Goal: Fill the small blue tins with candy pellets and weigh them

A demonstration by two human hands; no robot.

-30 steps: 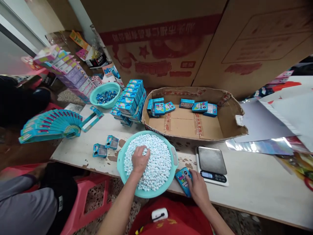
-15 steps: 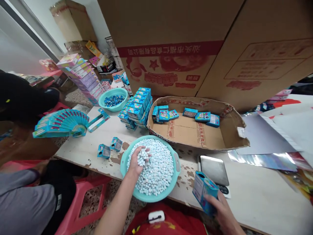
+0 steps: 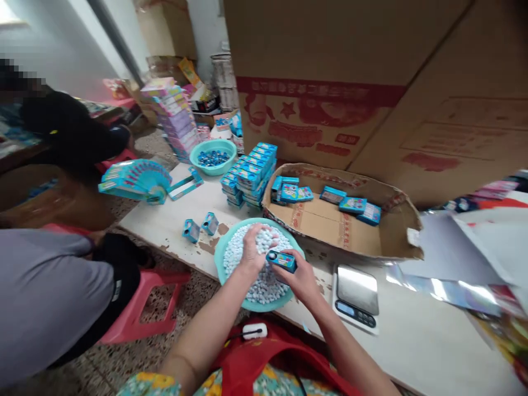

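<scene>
A teal basin (image 3: 220, 254) full of small white-blue candies (image 3: 264, 286) sits at the table's near edge. My left hand (image 3: 252, 252) hovers over it, fingers closed around a handful of candies. My right hand (image 3: 297, 275) holds a small blue carton (image 3: 281, 259) over the basin, its open end turned toward the left hand. The two hands almost touch.
A digital scale (image 3: 355, 295) lies right of the basin. Behind it a shallow cardboard tray (image 3: 396, 220) holds several blue cartons. A stack of blue cartons (image 3: 249, 176), two loose cartons (image 3: 201, 226), a second teal bowl (image 3: 213, 157), fanned flat cartons (image 3: 134, 179). A seated person (image 3: 49, 286) at left.
My right hand lifted the blue carton from the table and carried it left over the basin. My left hand scooped up candies and rose to meet it. The camera view shifted left.
</scene>
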